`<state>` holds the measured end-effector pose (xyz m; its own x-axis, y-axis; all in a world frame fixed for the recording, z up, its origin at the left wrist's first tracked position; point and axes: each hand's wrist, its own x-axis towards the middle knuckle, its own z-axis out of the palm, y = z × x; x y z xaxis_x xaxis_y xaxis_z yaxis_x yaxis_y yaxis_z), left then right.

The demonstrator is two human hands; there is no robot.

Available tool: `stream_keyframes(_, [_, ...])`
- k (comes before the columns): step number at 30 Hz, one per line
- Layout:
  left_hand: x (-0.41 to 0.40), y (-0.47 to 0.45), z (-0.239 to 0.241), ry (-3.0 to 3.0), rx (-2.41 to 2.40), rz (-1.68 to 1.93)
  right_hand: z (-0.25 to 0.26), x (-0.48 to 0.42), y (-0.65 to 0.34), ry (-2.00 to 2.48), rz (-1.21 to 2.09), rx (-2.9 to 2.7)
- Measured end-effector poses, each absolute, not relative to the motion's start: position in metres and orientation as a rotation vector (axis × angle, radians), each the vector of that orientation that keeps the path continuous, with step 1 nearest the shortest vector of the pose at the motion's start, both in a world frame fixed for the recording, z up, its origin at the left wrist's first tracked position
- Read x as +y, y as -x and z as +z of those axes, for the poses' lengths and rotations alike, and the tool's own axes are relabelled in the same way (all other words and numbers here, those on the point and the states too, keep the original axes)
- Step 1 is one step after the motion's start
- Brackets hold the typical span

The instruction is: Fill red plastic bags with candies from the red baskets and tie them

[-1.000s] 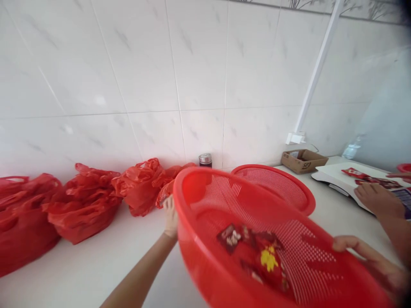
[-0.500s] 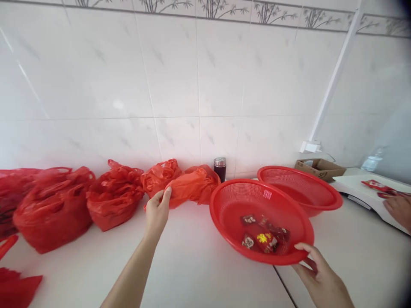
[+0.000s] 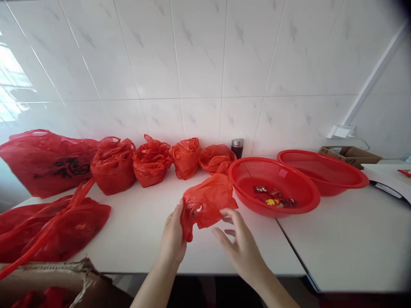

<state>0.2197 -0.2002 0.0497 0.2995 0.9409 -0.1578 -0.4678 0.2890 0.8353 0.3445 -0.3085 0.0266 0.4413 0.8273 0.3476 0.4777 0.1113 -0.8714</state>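
Note:
My left hand (image 3: 174,233) grips a red plastic bag (image 3: 213,199) by its handle end, above the table's front part. The thin bag hangs out to the right, looking flat. Beside its lower right edge is my right hand (image 3: 236,239), fingers apart and curved, holding nothing. Just beyond, a red plastic basket (image 3: 250,196) contains several small wrapped packets (image 3: 276,199), one with a yellow mark. Behind the held bag, another red bag (image 3: 218,159) lies crumpled by the wall.
Several filled red bags (image 3: 114,169) line the wall at the left. A second red basket (image 3: 324,167), a dark flask (image 3: 237,148), a small carton (image 3: 349,154) and a white scale (image 3: 385,175) stand at the back. A cardboard box (image 3: 54,273) is at the front left.
My left hand has brought a red bag from the back toward me. My right hand has let go of the basket rim and moved beside the bag. The view has turned left and down.

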Motion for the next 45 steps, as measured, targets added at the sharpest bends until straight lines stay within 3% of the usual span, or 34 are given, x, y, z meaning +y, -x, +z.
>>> stream_keyframes(6, [-0.229, -0.184, 0.034, -0.882, 0.758, 0.989, -0.003, -0.258, -0.336, 1.429, 0.581, -1.193])
stream_keyframes(14, [-0.239, -0.166, 0.032, -0.850, 0.707, 0.876, 0.001, -0.275, -0.317, 1.257, 0.865, -1.261])
stream_keyframes(19, [-0.252, -0.165, 0.035, -0.927, 0.711, 0.749, -0.004, -0.273, -0.307, 1.172, 0.833, -1.164])
stream_keyframes(30, [-0.239, -0.172, 0.028, -0.714, 0.688, 0.817, 0.001, -0.272, -0.335, 1.105, 0.896, -0.950])
stream_keyframes(35, [-0.238, -0.184, 0.025, -0.697, 0.707, 0.804, 0.006, -0.269, -0.330, 1.044, 0.944, -1.078])
stream_keyframes(41, [-0.227, -0.211, 0.037, -0.992, 0.783, 0.719, -0.001, -0.261, -0.361, 0.998, 1.021, -1.060])
stream_keyframes(45, [-0.198, -0.218, 0.047, -1.538, 1.048, 0.864, -0.007, -0.259, -0.397, 0.918, 1.057, -0.864])
